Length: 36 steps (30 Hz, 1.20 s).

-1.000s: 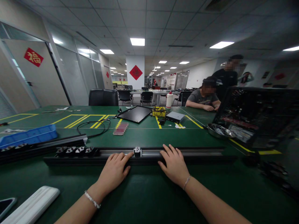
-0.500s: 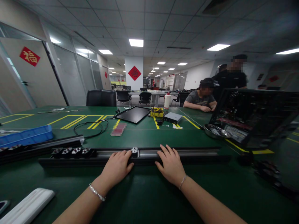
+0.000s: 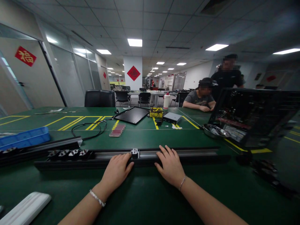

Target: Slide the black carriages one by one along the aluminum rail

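A long black channel (image 3: 197,160) lies crosswise in front of me, with a metallic strip inside. My left hand (image 3: 117,170) grips its front wall, the fingers bent over into the channel and the thumb outside. The left fingertips are against a small black and silver socket module (image 3: 134,152) that sits in the channel. To the right of this module, my right hand (image 3: 170,164) rests across the channel with fingers spread. Several similar socket modules (image 3: 73,153) stand in a row near the channel's left end.
A second dark rail (image 3: 58,144) and a blue tray (image 3: 25,137) lie left. A white bar-shaped object (image 3: 25,209) is near front left. Beyond are a cable (image 3: 89,137), a flat black panel (image 3: 132,115), a metal bowl (image 3: 214,131), an open black case (image 3: 253,118) and a seated person (image 3: 199,98).
The view has shifted slightly, so the scene sits a little further left. The module by my left fingers seems to have slid slightly right along the channel; both hands keep their posture.
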{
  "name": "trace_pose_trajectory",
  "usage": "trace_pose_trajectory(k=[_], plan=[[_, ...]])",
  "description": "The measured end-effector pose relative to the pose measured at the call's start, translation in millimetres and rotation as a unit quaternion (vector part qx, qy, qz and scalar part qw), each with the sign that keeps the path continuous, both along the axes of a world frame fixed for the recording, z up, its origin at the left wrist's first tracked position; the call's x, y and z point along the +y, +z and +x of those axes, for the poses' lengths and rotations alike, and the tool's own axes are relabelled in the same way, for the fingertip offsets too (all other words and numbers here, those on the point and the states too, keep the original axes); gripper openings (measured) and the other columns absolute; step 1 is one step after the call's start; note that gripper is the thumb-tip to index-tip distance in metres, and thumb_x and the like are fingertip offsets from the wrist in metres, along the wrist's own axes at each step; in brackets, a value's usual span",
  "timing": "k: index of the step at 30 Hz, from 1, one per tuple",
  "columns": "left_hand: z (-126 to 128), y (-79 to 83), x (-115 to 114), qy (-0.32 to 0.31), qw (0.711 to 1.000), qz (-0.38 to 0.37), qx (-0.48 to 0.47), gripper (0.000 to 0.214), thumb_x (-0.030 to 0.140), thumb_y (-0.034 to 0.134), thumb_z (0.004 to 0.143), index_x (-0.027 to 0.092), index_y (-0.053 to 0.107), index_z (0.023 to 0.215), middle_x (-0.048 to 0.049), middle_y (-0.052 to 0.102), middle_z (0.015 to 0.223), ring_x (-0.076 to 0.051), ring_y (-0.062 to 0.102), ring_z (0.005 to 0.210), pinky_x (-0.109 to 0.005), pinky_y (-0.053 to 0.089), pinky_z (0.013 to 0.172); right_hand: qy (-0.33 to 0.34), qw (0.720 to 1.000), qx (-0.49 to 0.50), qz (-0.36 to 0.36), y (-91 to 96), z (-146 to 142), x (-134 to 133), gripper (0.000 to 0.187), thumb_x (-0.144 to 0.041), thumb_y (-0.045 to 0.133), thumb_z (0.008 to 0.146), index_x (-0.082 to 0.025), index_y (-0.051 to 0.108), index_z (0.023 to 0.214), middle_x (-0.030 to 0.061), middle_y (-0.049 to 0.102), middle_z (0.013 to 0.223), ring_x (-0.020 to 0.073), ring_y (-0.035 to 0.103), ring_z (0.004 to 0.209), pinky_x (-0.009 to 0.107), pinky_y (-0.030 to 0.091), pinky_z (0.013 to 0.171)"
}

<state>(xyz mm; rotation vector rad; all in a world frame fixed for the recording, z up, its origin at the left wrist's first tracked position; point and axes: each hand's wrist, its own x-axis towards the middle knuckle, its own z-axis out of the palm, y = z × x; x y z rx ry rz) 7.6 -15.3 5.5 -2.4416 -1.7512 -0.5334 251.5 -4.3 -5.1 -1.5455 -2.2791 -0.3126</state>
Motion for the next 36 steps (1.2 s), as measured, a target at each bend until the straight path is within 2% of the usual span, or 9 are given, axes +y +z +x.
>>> trace_pose_trajectory(k=[36], plan=[[-2.2, 4.1, -0.3, -0.005, 0.999, -0.035, -0.009, 0.034, 0.038, 0.04, 0.087, 0.022, 0.052, 0.114, -0.0058, 0.064, 0.106, -0.02, 0.057, 0.098, -0.036, 0.039, 0.088, 0.008, 1.0, 0.014, -0.005, -1.8, 0.8, 0.9, 0.036, -0.04, 0.047, 0.083, -0.024, 0.055, 0.114, 0.0069, 0.042, 0.138, 0.0264, 0.03, 0.128, 0.045, 0.02, 0.103]])
